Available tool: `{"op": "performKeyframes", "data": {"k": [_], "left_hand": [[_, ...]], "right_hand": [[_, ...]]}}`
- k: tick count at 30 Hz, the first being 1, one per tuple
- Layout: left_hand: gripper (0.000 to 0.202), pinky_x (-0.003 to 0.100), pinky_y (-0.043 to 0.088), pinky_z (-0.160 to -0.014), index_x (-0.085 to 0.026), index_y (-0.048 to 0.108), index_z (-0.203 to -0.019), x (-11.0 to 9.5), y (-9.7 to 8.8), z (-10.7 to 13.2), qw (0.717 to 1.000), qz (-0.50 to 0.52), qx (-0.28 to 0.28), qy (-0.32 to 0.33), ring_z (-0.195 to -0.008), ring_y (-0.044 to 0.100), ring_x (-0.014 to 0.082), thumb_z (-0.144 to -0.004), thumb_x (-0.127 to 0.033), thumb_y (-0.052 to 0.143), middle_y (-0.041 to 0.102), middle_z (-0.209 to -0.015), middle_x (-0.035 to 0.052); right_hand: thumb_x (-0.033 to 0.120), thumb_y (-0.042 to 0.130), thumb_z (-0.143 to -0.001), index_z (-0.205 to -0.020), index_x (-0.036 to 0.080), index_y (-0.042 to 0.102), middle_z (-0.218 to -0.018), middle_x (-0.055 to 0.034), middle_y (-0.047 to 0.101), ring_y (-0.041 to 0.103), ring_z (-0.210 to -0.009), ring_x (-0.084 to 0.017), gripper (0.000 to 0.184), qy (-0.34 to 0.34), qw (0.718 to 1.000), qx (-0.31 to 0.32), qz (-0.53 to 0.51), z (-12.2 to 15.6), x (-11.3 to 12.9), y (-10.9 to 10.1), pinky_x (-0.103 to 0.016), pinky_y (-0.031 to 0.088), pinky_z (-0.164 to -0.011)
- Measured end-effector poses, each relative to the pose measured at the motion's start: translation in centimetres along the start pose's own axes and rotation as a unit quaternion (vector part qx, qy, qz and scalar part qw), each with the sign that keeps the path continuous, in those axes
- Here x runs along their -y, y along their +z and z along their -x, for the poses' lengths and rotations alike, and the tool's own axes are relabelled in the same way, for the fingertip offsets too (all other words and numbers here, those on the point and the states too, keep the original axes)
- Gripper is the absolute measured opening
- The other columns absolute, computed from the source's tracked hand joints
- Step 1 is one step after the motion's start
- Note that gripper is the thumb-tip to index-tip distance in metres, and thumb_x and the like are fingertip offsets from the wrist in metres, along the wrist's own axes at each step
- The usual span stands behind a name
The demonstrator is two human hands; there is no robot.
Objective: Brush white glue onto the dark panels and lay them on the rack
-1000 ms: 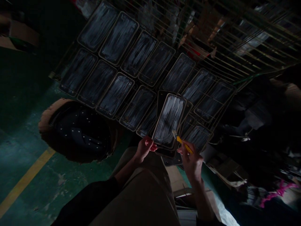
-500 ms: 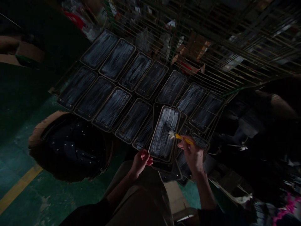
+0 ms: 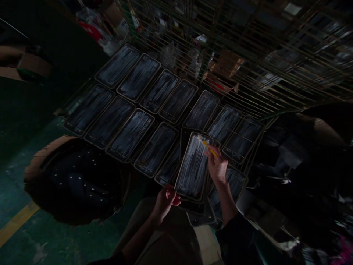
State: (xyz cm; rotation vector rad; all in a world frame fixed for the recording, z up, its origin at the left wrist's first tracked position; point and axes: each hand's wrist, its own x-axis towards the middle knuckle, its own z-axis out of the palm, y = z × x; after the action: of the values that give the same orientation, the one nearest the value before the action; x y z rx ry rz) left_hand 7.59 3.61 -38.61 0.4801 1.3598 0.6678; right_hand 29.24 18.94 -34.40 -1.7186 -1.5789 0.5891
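A dark rectangular panel (image 3: 192,169) with rounded corners and whitish streaks lies tilted on top of other dark panels. My left hand (image 3: 166,201) grips its near left corner, fingers curled against the edge. In my right hand (image 3: 217,165) is a brush (image 3: 210,148) with a yellow handle, and its pale bristles touch the far end of the panel. Similar streaked panels (image 3: 130,134) lie in rows on a wire rack (image 3: 59,112) around it.
To the left, a round container (image 3: 41,162) holds dark pieces with shiny dots. Behind the rack stands a wire mesh cage (image 3: 248,79) with cardboard and plastic bags. A cardboard box (image 3: 33,64) is at far left. A yellow line (image 3: 20,221) crosses the green floor.
My right hand has moved the brush from the panel's middle up to its far end. My left hand stays at the near corner. The whole view has shifted slightly.
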Motion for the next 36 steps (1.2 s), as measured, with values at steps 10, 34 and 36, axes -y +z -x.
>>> {"op": "performKeyframes", "data": {"k": [10, 34, 36], "left_hand": [[0.043, 0.025, 0.054, -0.051, -0.015, 0.051, -0.08, -1.6, 0.4, 0.3, 1.0, 0.012, 0.001, -0.026, -0.052, 0.066, 0.0147, -0.073, -0.054, 0.069, 0.066, -0.065, 0.002], [0.041, 0.027, 0.054, -0.054, -0.014, 0.058, -0.083, -1.7, 0.1, 1.0, 0.999, -0.03, -0.012, -0.01, -0.054, 0.067, 0.016, -0.072, -0.051, 0.07, 0.068, -0.069, 0.0037], [0.038, 0.027, 0.055, -0.055, -0.014, 0.059, -0.082, -1.5, 0.1, 1.0, 0.999, -0.034, -0.014, -0.005, -0.055, 0.068, 0.0164, -0.072, -0.049, 0.07, 0.068, -0.069, 0.004]], "right_hand": [[0.035, 0.045, -0.098, -0.113, 0.021, 0.061, -0.089, -0.0039, 0.073, 0.071, -0.078, -0.017, 0.026, 0.032, 0.996, -0.006, 0.083, 3.6, 0.1, -2.2, -0.025, 0.054, -0.068], [0.035, 0.047, -0.097, -0.112, 0.022, 0.06, -0.082, -0.0029, 0.069, 0.068, -0.074, -0.017, 0.024, 0.159, 0.967, 0.145, -0.135, 15.3, 6.1, -2.4, -0.03, 0.056, -0.073], [0.034, 0.047, -0.097, -0.112, 0.022, 0.059, -0.082, -0.003, 0.069, 0.068, -0.074, -0.017, 0.024, 0.175, 0.961, 0.15, -0.15, 17.0, 6.5, -2.4, -0.03, 0.056, -0.072]]}}
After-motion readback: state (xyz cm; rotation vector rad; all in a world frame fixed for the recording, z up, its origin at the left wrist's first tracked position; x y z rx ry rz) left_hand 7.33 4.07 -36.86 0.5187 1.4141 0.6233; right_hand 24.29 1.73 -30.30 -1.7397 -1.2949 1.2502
